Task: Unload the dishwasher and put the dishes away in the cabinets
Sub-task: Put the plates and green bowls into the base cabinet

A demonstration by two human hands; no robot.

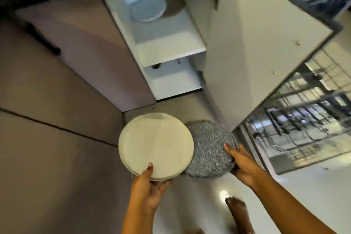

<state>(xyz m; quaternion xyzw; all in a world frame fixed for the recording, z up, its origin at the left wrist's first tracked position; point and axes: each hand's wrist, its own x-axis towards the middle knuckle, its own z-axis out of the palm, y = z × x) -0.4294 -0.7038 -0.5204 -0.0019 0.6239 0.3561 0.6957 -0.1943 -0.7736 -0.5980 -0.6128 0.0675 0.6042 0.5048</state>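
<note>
While shelved plates (148, 8) sit at twelve o'clock, the left hand (150, 188) grips cream plates (155, 144), the right hand (241, 161) a grey plate (210, 150), both awaiting the cabinet (171, 42).

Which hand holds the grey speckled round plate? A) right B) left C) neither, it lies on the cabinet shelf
A: the right hand grips the grey speckled round plate at its edge, while the left hand holds the stack of cream round plates.

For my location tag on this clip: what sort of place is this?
Likely a home kitchen: open cabinet with plates on its shelf, a wire dishwasher rack at right.
</note>
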